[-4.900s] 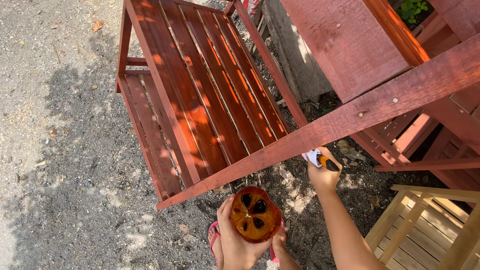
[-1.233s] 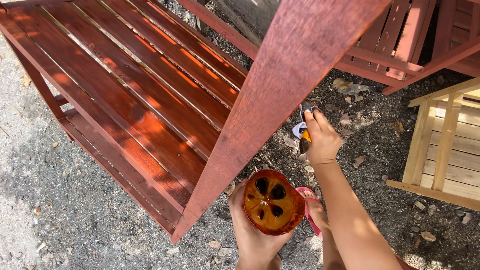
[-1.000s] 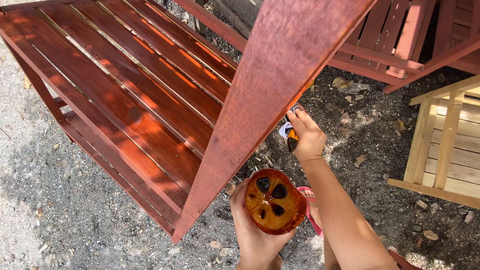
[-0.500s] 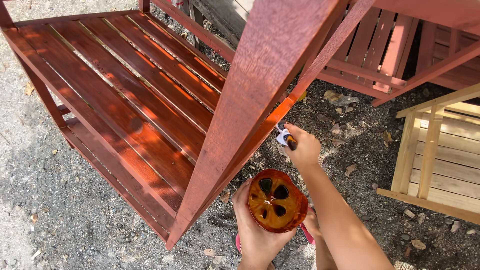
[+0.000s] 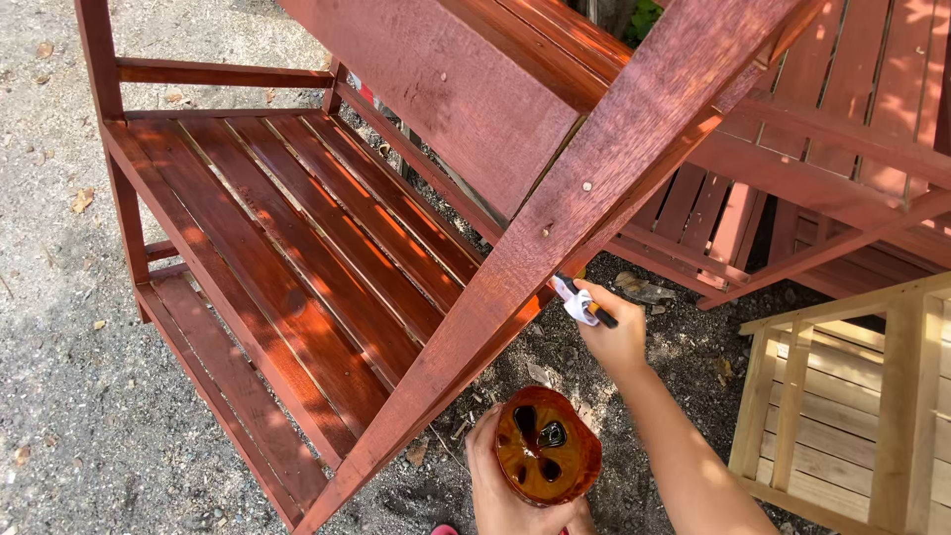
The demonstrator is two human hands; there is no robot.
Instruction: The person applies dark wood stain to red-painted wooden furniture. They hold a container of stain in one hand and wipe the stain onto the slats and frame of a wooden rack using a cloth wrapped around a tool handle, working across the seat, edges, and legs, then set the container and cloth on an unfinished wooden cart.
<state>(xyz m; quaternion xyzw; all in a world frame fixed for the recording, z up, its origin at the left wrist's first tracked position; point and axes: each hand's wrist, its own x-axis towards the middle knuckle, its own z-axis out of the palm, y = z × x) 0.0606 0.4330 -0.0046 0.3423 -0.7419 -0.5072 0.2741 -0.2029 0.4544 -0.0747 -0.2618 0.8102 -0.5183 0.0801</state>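
My left hand [image 5: 500, 490] holds a round container [image 5: 546, 459] of glossy reddish-brown stain, low in the view. My right hand [image 5: 616, 335] grips a small brush [image 5: 580, 301] with a white ferrule and dark handle. The brush tip touches the underside edge of a wide, red-stained diagonal wooden beam [image 5: 565, 213] that crosses the view. Below and left of the beam lies a red-stained slatted shelf frame [image 5: 297, 248], wet and shiny in the sun.
An unstained pale wooden slatted frame [image 5: 852, 396] stands at the right. More red-stained slatted pieces [image 5: 842, 119] lean behind it. Gravel ground [image 5: 59, 376] spreads to the left, dark soil with leaf litter [image 5: 684, 347] under the hands.
My right hand has carried the brush up and leftward to the beam's lower edge. The view has shifted, and the container has stayed in my left hand.
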